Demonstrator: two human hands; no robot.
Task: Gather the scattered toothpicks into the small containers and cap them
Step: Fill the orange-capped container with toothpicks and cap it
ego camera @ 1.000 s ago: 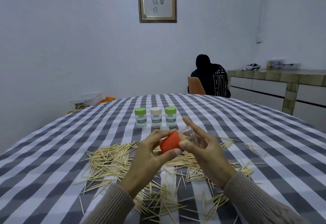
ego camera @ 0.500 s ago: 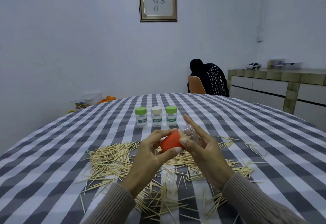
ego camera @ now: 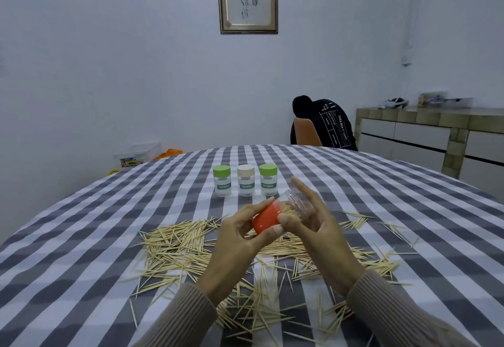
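Above the table I hold a small clear container [ego camera: 296, 204] on its side, with toothpicks inside. My right hand [ego camera: 316, 226] grips the clear body, index finger stretched out. My left hand [ego camera: 240, 237] pinches the orange cap [ego camera: 266, 219] at the container's near end. Scattered toothpicks [ego camera: 177, 245] cover the checked cloth under and around my hands. Three capped containers stand in a row behind: green-capped [ego camera: 221, 180], cream-capped [ego camera: 245, 180] and green-capped [ego camera: 268, 179].
The round table [ego camera: 81, 237] wears a grey and white checked cloth. A person in black sits on an orange chair [ego camera: 306, 135] beyond the far edge, facing away. A tiled counter [ego camera: 425, 133] stands at the right, a plastic box [ego camera: 136, 154] at the far left.
The container and cap stay between both hands; my hands shifted slightly and the orange cap has turned a little on the container's end.
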